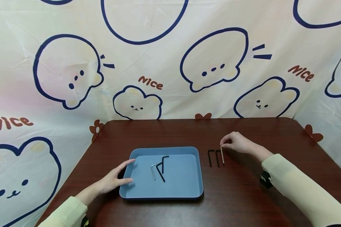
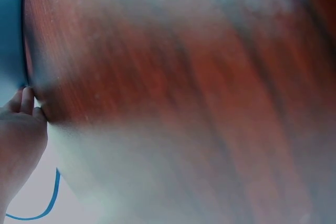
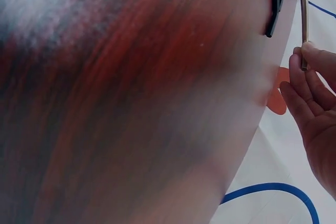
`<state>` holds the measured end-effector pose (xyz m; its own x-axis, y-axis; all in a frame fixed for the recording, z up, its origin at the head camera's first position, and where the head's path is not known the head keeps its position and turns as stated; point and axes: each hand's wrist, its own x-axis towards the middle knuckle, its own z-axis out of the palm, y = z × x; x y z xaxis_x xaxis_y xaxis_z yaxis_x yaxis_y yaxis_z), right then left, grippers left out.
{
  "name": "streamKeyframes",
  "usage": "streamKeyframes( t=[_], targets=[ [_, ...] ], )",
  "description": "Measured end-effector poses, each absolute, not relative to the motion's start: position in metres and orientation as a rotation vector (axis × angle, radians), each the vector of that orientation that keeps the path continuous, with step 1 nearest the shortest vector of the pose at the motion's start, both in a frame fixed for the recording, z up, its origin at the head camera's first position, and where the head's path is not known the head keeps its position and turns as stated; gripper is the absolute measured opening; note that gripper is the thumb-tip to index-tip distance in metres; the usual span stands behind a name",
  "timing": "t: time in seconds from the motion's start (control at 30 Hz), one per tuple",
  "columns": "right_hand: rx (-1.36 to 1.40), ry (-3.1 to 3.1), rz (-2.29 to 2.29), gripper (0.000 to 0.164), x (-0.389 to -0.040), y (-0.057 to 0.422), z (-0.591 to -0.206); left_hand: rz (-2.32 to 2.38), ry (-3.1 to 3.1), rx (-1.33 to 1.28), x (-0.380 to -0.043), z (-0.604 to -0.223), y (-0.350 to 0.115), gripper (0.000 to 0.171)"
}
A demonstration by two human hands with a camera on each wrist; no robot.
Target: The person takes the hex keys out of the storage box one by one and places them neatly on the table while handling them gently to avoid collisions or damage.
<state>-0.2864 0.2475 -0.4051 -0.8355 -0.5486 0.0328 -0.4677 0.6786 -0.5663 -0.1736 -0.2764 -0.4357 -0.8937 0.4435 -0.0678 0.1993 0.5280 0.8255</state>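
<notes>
Presently, the step in hand appears to be handling single keys at the row right of the tray. The right hand pinches a slim, pale gold-toned metal rod between thumb and fingertips, just beside two black L-shaped metal hex keys on the dark reddish-brown wooden table. Whether the rod is being set down or lifted: cannot tell.

Left hand: thumb and forefinger spread, touching the left rim of the shallow blue rectangular tray. Inside lie one silver L-shaped key and two black ones.

Judgement: if placing, next move calls for laying the rod parallel, then parting the pinch without nudging its neighbour.
</notes>
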Motion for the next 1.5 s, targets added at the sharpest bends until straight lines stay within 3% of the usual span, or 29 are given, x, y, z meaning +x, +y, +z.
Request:
streamKeyframes(
  t=[0.93, 1.5],
  targets=[
    [-0.827, 2.775, -0.766, 0.011, -0.287, 0.258, -0.421, 1.302, 2.497, 0.580, -0.176, -0.438, -0.277, 0.072],
    [-0.810, 2.788, -0.760, 0.005, -0.285, 0.254, -0.422, 1.299, 2.497, 0.546, -0.174, -0.438, -0.277, 0.072]
  ],
)
